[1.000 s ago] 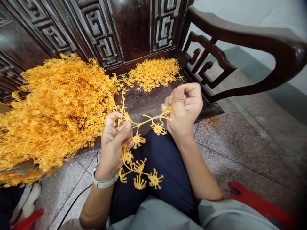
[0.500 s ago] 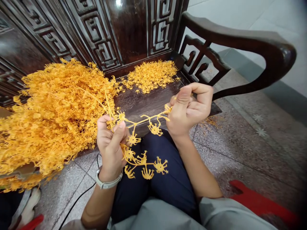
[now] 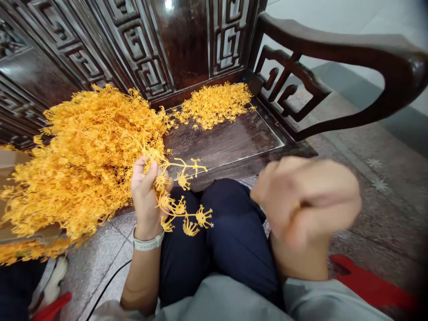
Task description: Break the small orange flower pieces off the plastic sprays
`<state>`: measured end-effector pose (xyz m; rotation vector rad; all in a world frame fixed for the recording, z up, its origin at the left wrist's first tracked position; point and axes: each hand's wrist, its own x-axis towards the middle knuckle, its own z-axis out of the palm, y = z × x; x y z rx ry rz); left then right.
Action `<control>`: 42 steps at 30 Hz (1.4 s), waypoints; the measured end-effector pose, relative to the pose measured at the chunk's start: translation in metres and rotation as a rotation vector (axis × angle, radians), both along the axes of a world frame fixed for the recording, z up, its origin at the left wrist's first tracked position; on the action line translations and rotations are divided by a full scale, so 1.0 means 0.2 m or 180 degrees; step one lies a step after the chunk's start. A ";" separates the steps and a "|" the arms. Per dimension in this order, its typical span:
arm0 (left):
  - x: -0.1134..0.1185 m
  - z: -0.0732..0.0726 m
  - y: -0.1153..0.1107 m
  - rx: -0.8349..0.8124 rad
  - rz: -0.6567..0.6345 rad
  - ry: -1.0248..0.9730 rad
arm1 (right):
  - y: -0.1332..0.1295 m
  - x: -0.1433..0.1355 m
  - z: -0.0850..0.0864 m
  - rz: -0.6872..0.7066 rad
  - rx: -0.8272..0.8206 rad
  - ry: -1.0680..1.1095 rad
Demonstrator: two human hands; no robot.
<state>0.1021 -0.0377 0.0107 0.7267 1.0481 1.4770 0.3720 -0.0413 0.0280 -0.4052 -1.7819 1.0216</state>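
Note:
My left hand (image 3: 146, 196) is closed around a yellow artificial flower sprig (image 3: 182, 167), which looks like moulded plastic. Its thin stems reach out to the right over my knees and end in small star-tipped flower heads; the tip of the upper stem is bare. Behind that hand rises a big heap of similar yellow sprigs (image 3: 96, 142). My right hand (image 3: 307, 203) is apart from the sprig, off to the right and smeared by motion. Its fingers are curled, with a spot of orange-yellow showing between them that is too blurred to name.
The sprigs lie on a dark wooden bench seat (image 3: 227, 142) with a carved back. Near its far right corner sits a smaller pile of loose yellow flower heads (image 3: 214, 104). A curved armrest (image 3: 351, 49) borders the right. A red stool part (image 3: 371, 283) is at lower right.
My right hand has come away from the sprig's end and moved right and down, toward me. The upper stem now points out freely; my left hand keeps its hold.

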 end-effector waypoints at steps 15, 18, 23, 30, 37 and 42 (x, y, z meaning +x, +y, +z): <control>0.02 0.00 -0.04 0.0094 -0.0220 0.0267 | 0.39 -0.20 -0.38 -0.1345 -0.2281 0.1934; 0.02 0.00 -0.02 0.0100 -0.0217 0.0203 | 0.30 -0.16 -0.32 -0.0468 -0.1702 0.2021; 0.03 -0.01 -0.01 0.0102 -0.0326 0.0168 | 0.29 -0.09 -0.38 0.1141 -0.0942 0.2044; 0.03 0.00 -0.01 0.0119 -0.0392 0.0193 | 0.39 -0.16 -0.43 -0.0620 -0.3321 0.2957; 0.04 0.00 -0.02 0.0223 -0.0003 0.0268 | 0.18 -0.23 -0.21 -0.0854 -0.2424 0.1987; 0.06 -0.01 -0.03 0.0501 0.0367 0.0526 | 0.05 -0.32 -0.13 -0.0127 -0.1665 0.0323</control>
